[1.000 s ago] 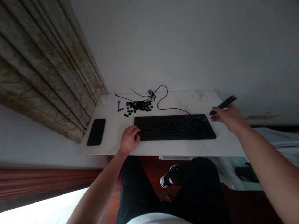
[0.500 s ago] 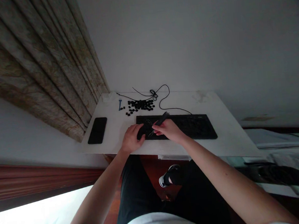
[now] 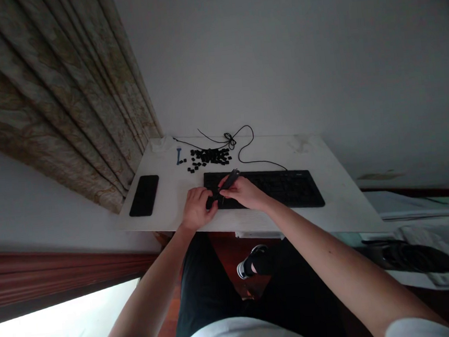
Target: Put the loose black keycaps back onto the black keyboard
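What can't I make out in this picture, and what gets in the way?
All in the head view:
Tool: partly hidden by the grip of the right hand; its tip is too small and dark to tell.
Keyboard: left part partly covered by the left hand and right hand; any key markings are too small and dark.
Black pieces: too small and crowded to count.
Curtain: cut off by the top and left edges.

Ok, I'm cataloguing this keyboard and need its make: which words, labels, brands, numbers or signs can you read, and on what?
None can be read.
Keyboard: small pale mark near its far right corner, too small and blurred to read.
Loose keycaps: any legends too small to read.
Smartphone: no lettering shows.
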The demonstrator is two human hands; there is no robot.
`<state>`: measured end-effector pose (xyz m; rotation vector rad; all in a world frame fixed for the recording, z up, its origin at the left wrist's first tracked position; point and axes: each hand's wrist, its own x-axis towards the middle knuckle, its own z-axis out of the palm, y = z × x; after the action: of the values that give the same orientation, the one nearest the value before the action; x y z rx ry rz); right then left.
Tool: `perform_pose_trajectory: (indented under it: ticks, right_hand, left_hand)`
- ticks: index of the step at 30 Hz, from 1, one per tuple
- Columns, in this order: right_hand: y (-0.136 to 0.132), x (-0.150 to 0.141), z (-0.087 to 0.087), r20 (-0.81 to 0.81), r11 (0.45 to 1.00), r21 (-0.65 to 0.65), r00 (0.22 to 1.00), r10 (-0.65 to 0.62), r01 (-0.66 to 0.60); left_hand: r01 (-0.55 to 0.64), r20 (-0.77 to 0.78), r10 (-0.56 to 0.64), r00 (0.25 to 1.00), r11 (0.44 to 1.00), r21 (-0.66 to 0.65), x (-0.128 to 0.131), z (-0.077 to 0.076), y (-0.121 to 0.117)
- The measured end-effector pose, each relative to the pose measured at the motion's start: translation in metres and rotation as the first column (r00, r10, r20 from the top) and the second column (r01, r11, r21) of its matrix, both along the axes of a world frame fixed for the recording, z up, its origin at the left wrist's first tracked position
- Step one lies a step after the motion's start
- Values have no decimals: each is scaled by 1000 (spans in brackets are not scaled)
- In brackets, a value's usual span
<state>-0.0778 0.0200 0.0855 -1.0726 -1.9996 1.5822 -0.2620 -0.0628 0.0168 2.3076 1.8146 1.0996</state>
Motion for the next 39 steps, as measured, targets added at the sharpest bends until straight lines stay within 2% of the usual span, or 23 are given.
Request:
perform_pose_trajectory:
  ticks: [4,8,15,19,24,31,39]
  right_hand:
    - [1,3,-3,-15,999,38,1000,18,-18]
    - [-1,6,-8,-55,1000,19,998,12,-11]
    - [-1,8,-20,-159,998,59,987,8,1]
    - [-2,10,-21,-64,996,84,997,-37,43]
    - [-6,7,-14,16,996,23,996,-85,85]
    - [-3,6,-15,16,953,301,999,-41,35]
    - [0,11,-27,-55,949,313,998,-20,37]
  left_hand:
    - [76,16,-75,997,996,-41,0,1,4]
    - [141,-19,-143,989,987,-78,0,-1,8]
    - [100,26,-98,995,990,-98,-2,-3,10]
    - [95,3,-95,995,989,-111,-2,-3,10]
    - [104,-15,-106,994,989,-108,-3,-4,12]
    - [109,-17,-112,994,986,-122,-3,-4,11]
    - [123,-16,-127,992,980,-158,-2,-3,12]
